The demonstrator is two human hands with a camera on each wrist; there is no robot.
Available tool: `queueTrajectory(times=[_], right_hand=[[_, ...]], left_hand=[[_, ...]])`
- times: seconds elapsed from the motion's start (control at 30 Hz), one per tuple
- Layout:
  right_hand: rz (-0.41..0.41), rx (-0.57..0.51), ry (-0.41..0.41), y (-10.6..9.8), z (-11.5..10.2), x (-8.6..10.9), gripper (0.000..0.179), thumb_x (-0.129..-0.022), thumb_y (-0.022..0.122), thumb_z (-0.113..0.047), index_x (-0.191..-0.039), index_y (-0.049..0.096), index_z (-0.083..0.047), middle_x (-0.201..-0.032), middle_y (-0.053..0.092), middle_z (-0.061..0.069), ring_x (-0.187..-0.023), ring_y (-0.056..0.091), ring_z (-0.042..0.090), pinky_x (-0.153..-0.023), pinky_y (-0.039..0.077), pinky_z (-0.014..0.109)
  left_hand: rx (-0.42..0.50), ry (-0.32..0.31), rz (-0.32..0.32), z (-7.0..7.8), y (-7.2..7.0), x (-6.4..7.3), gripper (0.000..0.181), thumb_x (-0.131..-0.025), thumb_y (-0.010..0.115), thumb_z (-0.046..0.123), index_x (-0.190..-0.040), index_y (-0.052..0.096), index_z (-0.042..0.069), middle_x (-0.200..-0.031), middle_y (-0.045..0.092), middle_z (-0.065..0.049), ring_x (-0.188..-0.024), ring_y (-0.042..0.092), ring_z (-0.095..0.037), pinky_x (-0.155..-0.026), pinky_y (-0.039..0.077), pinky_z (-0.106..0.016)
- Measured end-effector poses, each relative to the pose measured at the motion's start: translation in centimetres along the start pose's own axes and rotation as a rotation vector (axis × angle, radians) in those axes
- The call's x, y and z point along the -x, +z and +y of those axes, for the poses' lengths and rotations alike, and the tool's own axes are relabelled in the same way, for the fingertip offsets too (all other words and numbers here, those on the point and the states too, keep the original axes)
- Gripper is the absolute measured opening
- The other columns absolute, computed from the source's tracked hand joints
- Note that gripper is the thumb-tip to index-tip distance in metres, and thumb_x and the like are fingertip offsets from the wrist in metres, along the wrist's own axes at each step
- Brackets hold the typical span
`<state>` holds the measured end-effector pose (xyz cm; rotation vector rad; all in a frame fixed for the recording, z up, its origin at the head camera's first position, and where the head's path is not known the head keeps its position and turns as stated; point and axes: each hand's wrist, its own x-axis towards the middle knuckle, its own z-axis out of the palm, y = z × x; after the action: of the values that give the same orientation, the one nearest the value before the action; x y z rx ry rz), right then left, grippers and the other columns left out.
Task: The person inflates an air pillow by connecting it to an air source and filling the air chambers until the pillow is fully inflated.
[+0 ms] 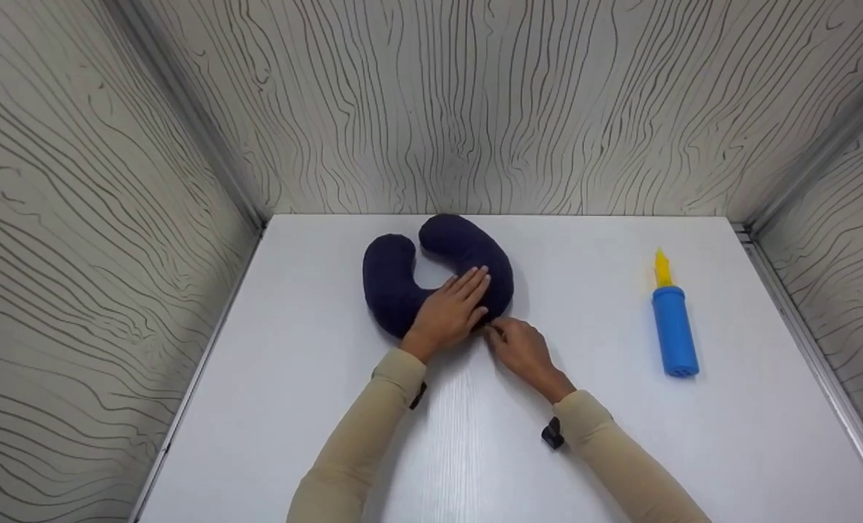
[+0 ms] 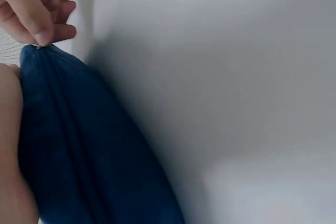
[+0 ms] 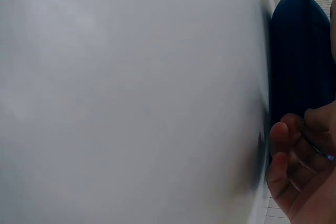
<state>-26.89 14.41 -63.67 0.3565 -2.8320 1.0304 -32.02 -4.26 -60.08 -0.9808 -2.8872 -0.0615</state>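
A dark blue U-shaped neck pillow [image 1: 390,287] lies on the white table, its two ends pointing to the back. My left hand [image 1: 449,310] rests flat on the pillow's curved front part, fingers straight. At the pillow's front right edge, my right hand [image 1: 520,347] pinches a small zipper pull between thumb and forefinger. In the left wrist view the zipper seam [image 2: 68,124] runs along the pillow's side up to the right hand's fingertips [image 2: 44,36]. The right wrist view shows the right hand [image 3: 302,166] against the pillow [image 3: 300,51], other fingers loosely curled.
A blue hand pump [image 1: 675,330] with a yellow nozzle [image 1: 662,269] lies on the right of the white table [image 1: 293,407]. Wood-patterned panels [image 1: 431,109] stand behind the table and at both sides.
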Motion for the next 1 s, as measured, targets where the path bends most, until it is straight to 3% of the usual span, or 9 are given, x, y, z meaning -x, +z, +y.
queueTrajectory(times=[0.13,0.4,0.53,1.0], right_hand=[[0.041,0.043,-0.067,-0.3,0.4,0.3,0.015,-0.103,0.068,-0.018,-0.104,0.08,-0.008,-0.097,0.079,0.008,-0.087,0.075,0.028,-0.077,0.061,0.049],[0.11,0.118,-0.185,-0.7,0.9,0.1,0.012,-0.1,0.073,-0.017,-0.098,0.081,-0.008,-0.091,0.078,0.006,-0.081,0.075,0.026,-0.071,0.061,0.048],[0.117,0.12,-0.186,-1.0,1.1,-0.2,0.012,-0.1,0.072,-0.016,-0.098,0.081,-0.008,-0.09,0.078,0.006,-0.079,0.075,0.025,-0.07,0.061,0.047],[0.14,0.152,-0.116,-2.8,2.3,-1.4,0.016,-0.099,0.073,-0.015,-0.095,0.082,-0.003,-0.088,0.079,0.011,-0.078,0.075,0.028,-0.069,0.061,0.048]], left_hand=[[-0.014,0.026,0.01,-0.2,0.2,0.1,0.063,-0.117,0.029,0.045,-0.171,0.02,0.014,-0.18,0.016,0.001,-0.167,0.014,-0.016,-0.137,0.017,-0.039],[0.041,0.047,0.023,-0.5,0.1,0.3,0.063,-0.117,0.033,0.042,-0.171,0.02,0.014,-0.18,0.017,0.0,-0.167,0.015,-0.017,-0.135,0.023,-0.039],[0.047,0.055,0.039,-0.6,0.2,0.5,0.062,-0.117,0.034,0.042,-0.171,0.021,0.014,-0.18,0.017,0.001,-0.167,0.017,-0.018,-0.135,0.025,-0.039],[0.061,0.059,0.003,-0.5,-0.3,0.6,0.063,-0.117,0.033,0.043,-0.17,0.022,0.014,-0.18,0.017,0.0,-0.167,0.018,-0.018,-0.135,0.023,-0.038]])
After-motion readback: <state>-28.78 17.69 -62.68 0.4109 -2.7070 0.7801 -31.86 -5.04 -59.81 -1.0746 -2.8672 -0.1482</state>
